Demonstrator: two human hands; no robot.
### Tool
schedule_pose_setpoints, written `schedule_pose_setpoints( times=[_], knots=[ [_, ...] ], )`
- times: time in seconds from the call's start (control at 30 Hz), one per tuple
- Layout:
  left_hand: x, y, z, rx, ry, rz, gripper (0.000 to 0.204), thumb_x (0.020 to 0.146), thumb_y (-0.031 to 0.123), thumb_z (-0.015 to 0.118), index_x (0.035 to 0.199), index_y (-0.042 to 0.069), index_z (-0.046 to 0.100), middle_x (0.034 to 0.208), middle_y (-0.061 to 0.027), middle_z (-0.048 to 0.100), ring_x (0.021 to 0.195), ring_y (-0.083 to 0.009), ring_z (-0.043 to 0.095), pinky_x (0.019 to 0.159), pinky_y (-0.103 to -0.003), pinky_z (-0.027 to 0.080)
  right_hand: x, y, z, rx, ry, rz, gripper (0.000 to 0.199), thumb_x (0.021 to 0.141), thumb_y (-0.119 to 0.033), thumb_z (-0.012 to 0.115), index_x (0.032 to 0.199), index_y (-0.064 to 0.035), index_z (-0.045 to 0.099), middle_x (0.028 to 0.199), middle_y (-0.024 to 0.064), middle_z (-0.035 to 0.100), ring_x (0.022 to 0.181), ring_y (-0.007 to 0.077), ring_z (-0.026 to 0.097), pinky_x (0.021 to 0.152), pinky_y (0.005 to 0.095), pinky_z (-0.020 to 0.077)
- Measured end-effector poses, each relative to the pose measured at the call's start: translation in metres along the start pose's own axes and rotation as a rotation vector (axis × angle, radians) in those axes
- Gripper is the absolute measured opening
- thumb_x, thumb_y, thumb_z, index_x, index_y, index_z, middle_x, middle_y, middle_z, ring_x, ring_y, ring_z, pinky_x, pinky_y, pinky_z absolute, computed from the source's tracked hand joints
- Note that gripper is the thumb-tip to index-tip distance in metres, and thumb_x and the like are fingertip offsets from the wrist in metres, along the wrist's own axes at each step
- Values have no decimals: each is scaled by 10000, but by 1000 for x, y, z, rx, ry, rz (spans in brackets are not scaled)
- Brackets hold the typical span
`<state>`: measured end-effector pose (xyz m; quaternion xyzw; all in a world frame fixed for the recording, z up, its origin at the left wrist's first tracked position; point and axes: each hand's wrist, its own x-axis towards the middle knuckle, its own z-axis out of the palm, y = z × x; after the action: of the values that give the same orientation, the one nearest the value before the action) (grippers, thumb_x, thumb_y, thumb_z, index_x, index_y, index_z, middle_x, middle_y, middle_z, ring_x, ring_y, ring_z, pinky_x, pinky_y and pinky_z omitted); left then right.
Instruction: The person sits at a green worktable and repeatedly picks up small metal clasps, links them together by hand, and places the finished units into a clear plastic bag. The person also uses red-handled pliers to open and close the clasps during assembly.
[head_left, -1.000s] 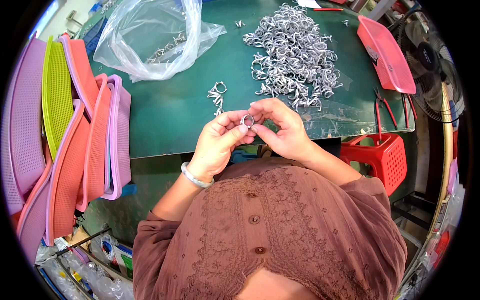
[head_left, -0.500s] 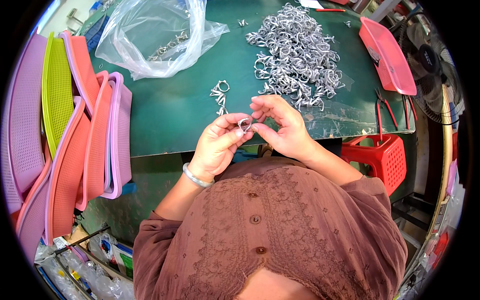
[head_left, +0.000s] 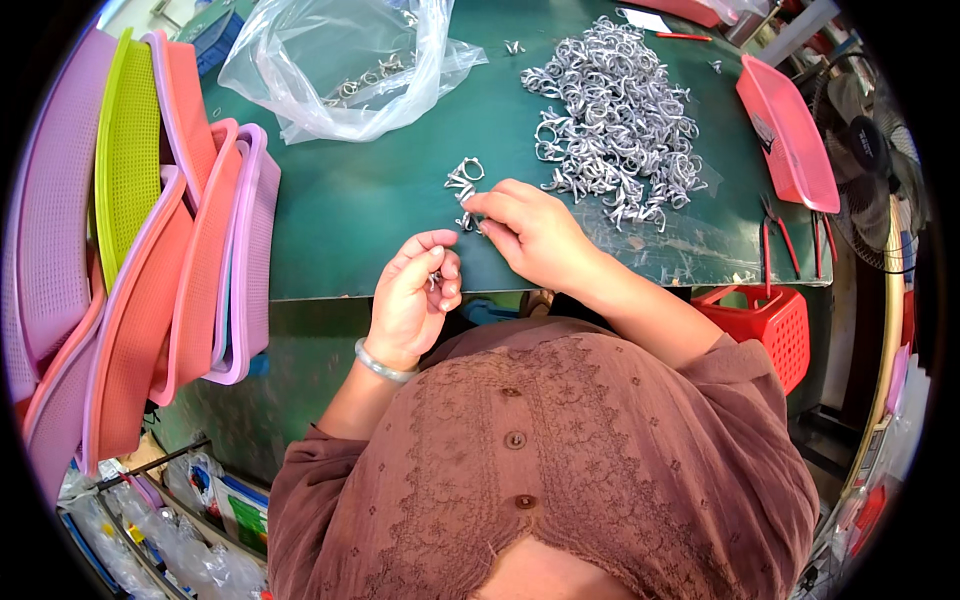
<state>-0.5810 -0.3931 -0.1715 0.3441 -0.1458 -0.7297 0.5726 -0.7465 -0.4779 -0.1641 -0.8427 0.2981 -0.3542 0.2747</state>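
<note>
Green matting covers the bench (head_left: 350,210) at a cluttered workshop, where stacked pink and lime plastic trays (head_left: 150,260) lean along its left side and a clear plastic bag (head_left: 330,60) holding a few metal rings lies open at the back. Left hand (head_left: 410,300), bangle at the wrist, curls nearly closed near the bench edge, its grip seeming to pinch a tiny metal piece, too small to tell. Right hand (head_left: 530,235) pinches a ring at the small cluster of silver rings (head_left: 464,185), fingertips closed on it. Such rings look light, stiff and slippery, best taken by the rim. Further right sit a large heap of rings (head_left: 615,110), a pink tray (head_left: 790,130), red-handled pliers (head_left: 775,235) and a red basket (head_left: 765,320).
</note>
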Motion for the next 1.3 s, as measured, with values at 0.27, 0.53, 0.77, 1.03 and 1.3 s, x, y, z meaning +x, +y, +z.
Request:
schedule_pose_setpoints(
  times=[0.27,0.53,0.77,1.03,1.3],
  knots=[
    [-5,3,6,162,126,71,184,851,50,497,1031,27,526,833,-45,564,699,-115,525,569,-219,414,8,4,2,-1,-127,29,189,769,-30,585,956,-59,585,786,86,580,717,229,587,637,313,465],
    [-4,2,20,219,-19,70,218,860,87,531,1070,29,528,820,-23,553,642,-74,497,554,-203,402,-7,1,-17,846,-156,295,86,819,-3,576,905,6,581,877,24,602,828,78,551,731,227,459],
    [-2,0,37,437,-100,238,317,830,49,584,1137,18,511,827,-1,549,615,-33,456,515,-161,376,-13,0,-22,595,-82,15,131,761,39,609,876,-23,604,872,61,624,807,146,600,712,259,476],
    [-1,-5,41,451,-112,290,344,800,25,621,1129,12,521,837,7,542,627,-30,449,527,-160,383,-15,-2,-25,541,-49,-28,148,743,47,614,869,-30,612,863,69,623,796,175,604,704,268,478],
    [-1,-7,43,528,-87,336,338,790,30,635,1112,31,529,839,20,543,630,-26,451,537,-155,379,-16,-4,-24,443,-47,-76,175,726,53,620,877,-36,612,859,78,623,795,199,608,700,274,483]
  ],
)
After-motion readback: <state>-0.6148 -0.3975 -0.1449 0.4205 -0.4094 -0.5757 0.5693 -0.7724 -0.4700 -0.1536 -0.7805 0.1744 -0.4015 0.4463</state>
